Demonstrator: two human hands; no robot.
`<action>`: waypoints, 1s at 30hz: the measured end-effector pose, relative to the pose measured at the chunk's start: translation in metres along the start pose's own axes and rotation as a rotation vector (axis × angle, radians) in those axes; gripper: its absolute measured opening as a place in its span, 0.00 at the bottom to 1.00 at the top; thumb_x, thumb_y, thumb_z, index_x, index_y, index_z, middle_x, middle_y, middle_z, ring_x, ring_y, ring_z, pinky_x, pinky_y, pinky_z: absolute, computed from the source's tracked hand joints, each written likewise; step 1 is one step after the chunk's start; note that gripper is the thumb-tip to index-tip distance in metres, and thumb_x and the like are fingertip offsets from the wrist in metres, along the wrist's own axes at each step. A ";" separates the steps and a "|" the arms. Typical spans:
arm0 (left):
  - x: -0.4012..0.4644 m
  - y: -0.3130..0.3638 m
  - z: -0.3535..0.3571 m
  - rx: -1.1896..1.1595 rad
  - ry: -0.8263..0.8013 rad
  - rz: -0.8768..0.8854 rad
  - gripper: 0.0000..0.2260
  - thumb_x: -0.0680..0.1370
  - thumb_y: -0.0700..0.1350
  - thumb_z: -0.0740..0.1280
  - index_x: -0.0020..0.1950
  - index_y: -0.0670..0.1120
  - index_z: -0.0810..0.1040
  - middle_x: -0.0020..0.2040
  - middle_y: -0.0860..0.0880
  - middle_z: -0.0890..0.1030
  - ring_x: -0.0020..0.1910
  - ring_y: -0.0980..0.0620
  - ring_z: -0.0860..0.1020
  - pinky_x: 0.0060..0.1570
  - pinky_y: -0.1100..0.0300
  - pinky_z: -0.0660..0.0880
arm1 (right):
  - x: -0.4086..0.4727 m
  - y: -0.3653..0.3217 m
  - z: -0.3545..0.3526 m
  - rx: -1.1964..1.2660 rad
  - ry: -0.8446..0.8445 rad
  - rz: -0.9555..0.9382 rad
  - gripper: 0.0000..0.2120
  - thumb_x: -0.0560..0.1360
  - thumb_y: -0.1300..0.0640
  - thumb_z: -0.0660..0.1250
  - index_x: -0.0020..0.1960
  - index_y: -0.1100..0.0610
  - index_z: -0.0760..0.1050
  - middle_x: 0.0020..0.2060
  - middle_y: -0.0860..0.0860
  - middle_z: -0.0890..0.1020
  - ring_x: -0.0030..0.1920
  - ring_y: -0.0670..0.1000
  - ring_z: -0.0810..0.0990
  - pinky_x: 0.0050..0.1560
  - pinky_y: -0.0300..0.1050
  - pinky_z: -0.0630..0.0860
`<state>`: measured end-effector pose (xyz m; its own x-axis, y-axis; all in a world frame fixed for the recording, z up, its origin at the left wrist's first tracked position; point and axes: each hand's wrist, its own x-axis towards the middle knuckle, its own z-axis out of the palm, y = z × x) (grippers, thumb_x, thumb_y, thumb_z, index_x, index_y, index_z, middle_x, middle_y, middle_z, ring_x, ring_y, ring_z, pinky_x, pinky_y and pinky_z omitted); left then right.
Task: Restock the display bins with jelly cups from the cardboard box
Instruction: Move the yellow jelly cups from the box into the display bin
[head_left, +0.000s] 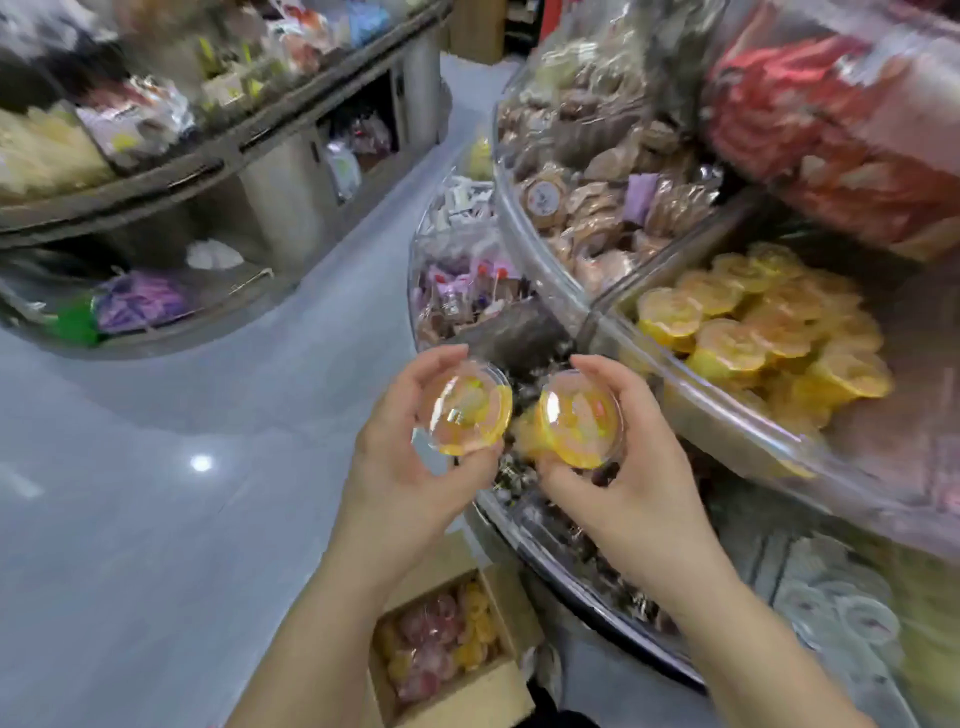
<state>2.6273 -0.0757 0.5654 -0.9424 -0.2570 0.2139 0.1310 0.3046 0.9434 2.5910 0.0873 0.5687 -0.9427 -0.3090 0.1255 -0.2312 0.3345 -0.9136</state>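
Observation:
My left hand (400, 457) holds a yellow jelly cup (465, 408) with a clear domed lid. My right hand (634, 467) grips a second yellow jelly cup (582, 418). Both cups hang side by side in front of the round display stand. To the right, a clear display bin (727, 441) holds several yellow jelly cups (769, 327). Below my forearms, an open cardboard box (467, 696) sits on the floor with pink and yellow cups inside.
Neighbouring bins hold wrapped brown cookies (597, 208) and small candies (467, 291). Red packets (810, 119) fill the upper tier. A lower bin (841, 613) holds pale cups. A second stand (156, 182) is across the grey floor (130, 519).

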 end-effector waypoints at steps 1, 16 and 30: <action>0.009 0.013 0.010 0.017 -0.051 0.035 0.28 0.64 0.39 0.71 0.58 0.62 0.70 0.53 0.68 0.77 0.51 0.67 0.76 0.49 0.78 0.67 | 0.000 -0.005 -0.021 -0.013 0.031 -0.001 0.30 0.63 0.51 0.69 0.60 0.33 0.63 0.55 0.35 0.75 0.56 0.39 0.76 0.50 0.27 0.71; 0.109 0.073 0.169 0.276 -0.585 0.364 0.26 0.64 0.36 0.76 0.61 0.48 0.76 0.55 0.51 0.75 0.55 0.61 0.73 0.56 0.69 0.69 | 0.011 0.031 -0.218 -0.759 0.155 0.076 0.29 0.61 0.59 0.74 0.62 0.52 0.73 0.51 0.49 0.75 0.54 0.52 0.71 0.54 0.37 0.62; 0.129 0.033 0.211 0.758 -0.839 0.494 0.32 0.65 0.57 0.74 0.68 0.58 0.69 0.64 0.56 0.70 0.62 0.54 0.62 0.63 0.55 0.60 | 0.023 0.071 -0.204 -1.214 -0.041 0.102 0.29 0.50 0.48 0.80 0.51 0.49 0.80 0.46 0.50 0.81 0.50 0.57 0.79 0.59 0.61 0.69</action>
<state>2.4448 0.0951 0.5710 -0.7849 0.6194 0.0134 0.5812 0.7285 0.3626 2.5035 0.2856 0.5856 -0.9665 -0.2534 0.0422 -0.2518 0.9670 0.0397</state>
